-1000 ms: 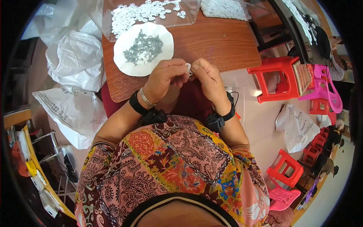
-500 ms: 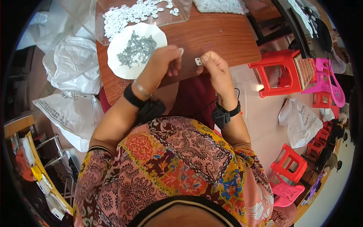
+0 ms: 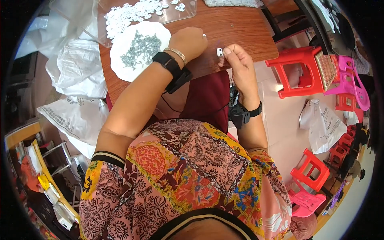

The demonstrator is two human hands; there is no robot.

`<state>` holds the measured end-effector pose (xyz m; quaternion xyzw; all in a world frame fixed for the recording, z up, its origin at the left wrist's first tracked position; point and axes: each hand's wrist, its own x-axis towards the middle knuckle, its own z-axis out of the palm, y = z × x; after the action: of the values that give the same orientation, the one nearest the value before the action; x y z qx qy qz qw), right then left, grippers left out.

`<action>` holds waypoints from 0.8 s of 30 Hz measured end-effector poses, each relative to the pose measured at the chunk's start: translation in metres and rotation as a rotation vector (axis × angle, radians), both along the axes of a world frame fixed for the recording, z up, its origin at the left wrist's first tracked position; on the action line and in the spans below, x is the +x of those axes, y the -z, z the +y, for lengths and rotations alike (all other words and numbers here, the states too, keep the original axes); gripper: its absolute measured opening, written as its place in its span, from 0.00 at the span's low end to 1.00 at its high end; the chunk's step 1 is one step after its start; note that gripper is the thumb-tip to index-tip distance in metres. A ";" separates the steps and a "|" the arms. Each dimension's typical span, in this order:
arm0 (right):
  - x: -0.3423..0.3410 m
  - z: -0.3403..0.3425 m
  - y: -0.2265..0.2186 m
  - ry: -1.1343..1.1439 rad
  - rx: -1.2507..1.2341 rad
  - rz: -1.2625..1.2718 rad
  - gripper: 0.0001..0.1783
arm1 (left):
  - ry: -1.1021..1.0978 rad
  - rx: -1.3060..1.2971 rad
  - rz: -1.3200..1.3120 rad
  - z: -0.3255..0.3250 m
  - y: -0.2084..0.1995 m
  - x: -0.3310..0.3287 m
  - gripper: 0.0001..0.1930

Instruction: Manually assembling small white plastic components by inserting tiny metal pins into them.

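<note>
Between the thumb and fingers of my right hand [image 3: 241, 60] is a small white plastic piece [image 3: 219, 52] with two dark holes, held just above the table edge. My left hand [image 3: 189, 42] is over the table with its back toward me and its fingers bent away, mostly hidden. A small white spot shows at its far side; I cannot make out what it is. Beside the left hand lies a white wavy-edged plate [image 3: 117, 66] bearing a heap of small grey screws [image 3: 140, 50].
Many white plastic pieces [image 3: 132, 17] lie in a clear tray [image 3: 187, 15] at the back left of the wooden table [image 3: 236, 36]. A white bundle [image 3: 234, 3] sits at the far edge. Red stools [image 3: 296, 72] stand to the right, white bags [image 3: 76, 68] to the left.
My left hand has moved right and farther away, turning its back toward me. The right hand has shifted slightly right and away, still pinching the white plastic piece.
</note>
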<state>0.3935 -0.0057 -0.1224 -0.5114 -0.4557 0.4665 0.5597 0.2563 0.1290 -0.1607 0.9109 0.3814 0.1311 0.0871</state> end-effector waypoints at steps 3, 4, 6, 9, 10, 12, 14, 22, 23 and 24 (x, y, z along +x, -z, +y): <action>0.000 0.002 0.003 0.003 0.017 0.000 0.12 | 0.089 0.023 -0.008 0.012 0.008 -0.005 0.12; 0.001 0.002 0.003 0.005 0.013 0.000 0.12 | 0.091 0.019 -0.008 0.010 0.004 -0.005 0.12; 0.002 0.000 0.001 0.019 0.020 0.000 0.12 | -0.023 -0.062 0.024 0.003 -0.017 -0.004 0.15; 0.002 0.000 0.001 0.004 0.019 -0.004 0.12 | -0.132 -0.063 -0.007 -0.001 -0.036 -0.007 0.13; 0.002 0.000 0.000 0.003 0.017 -0.005 0.12 | -0.132 -0.066 -0.008 -0.005 -0.046 -0.010 0.13; 0.001 -0.002 0.000 0.007 0.018 -0.012 0.12 | -0.004 0.102 -0.078 -0.013 -0.063 -0.015 0.11; 0.000 -0.001 0.001 -0.005 0.018 -0.037 0.12 | 0.194 0.133 -0.188 -0.016 -0.058 -0.022 0.10; -0.005 -0.005 -0.002 -0.049 -0.020 -0.209 0.12 | 0.183 -0.795 -0.568 -0.064 -0.059 -0.029 0.10; -0.006 -0.006 -0.003 -0.052 -0.015 -0.227 0.11 | 0.179 -0.796 -0.573 -0.065 -0.056 -0.031 0.10; -0.008 -0.006 -0.004 -0.056 -0.010 -0.246 0.11 | 0.186 -0.842 -0.616 -0.065 -0.052 -0.033 0.10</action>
<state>0.3855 -0.0117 -0.1181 -0.5544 -0.5328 0.4179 0.4838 0.2228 0.0638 -0.1091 0.7464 0.2752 0.2196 0.5647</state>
